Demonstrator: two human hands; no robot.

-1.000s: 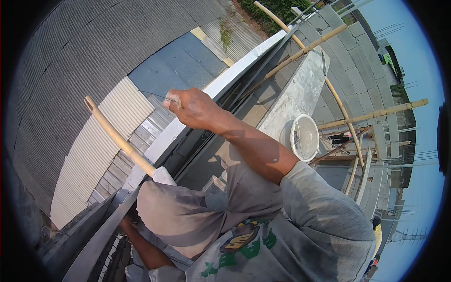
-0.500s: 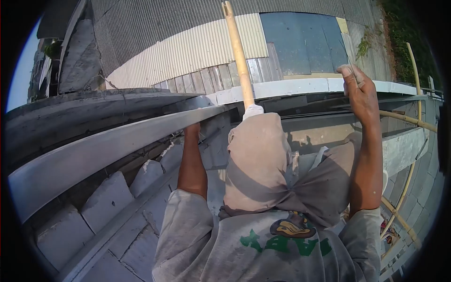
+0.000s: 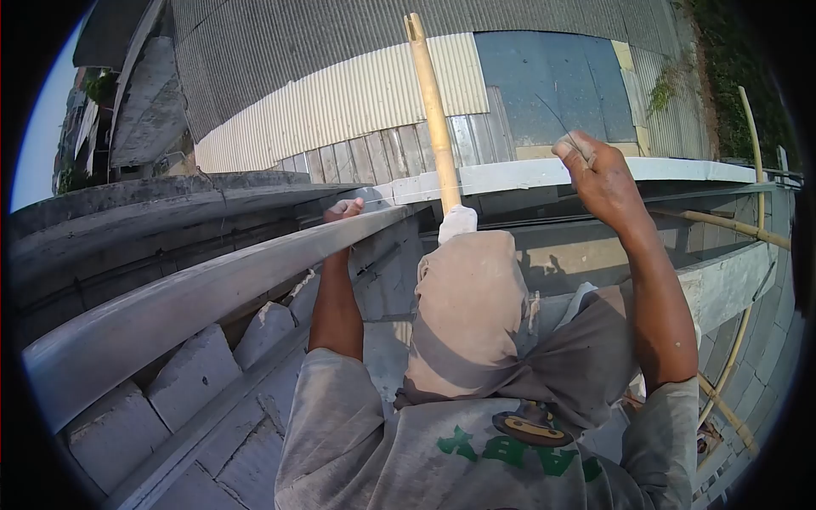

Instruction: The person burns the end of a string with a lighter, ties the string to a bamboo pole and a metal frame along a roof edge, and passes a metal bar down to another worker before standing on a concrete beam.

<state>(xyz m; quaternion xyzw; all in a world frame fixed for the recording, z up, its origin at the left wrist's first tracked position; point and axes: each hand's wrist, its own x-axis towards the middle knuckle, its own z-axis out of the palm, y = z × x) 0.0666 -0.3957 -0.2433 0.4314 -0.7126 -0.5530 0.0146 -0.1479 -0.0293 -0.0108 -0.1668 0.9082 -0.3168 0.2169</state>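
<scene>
My right hand [image 3: 600, 172] is raised over the white ledge [image 3: 527, 174], its fingers pinched on a thin dark wire [image 3: 554, 114] that sticks up to the left. Beyond a long grey metal beam [image 3: 204, 289], my left hand [image 3: 343, 211] shows above the beam's edge with fingers curled; what it holds, if anything, is too small to make out. A faint thin line runs from near this hand toward the right, past a bamboo pole [image 3: 436, 127]. That pole stands upright between the hands, its lower end wrapped in white material by my knee.
Corrugated roofing [image 3: 340, 85] and a blue sheet [image 3: 552, 85] lie below, past the ledge. Grey blocks [image 3: 194, 374] line the lower left. Bamboo poles [image 3: 731, 224] cross at the right, beside a concrete-smeared plank [image 3: 731, 280].
The view has swung left. My left hand has risen from behind the beam into sight. My right hand, with the wire, has lately moved left toward the pole.
</scene>
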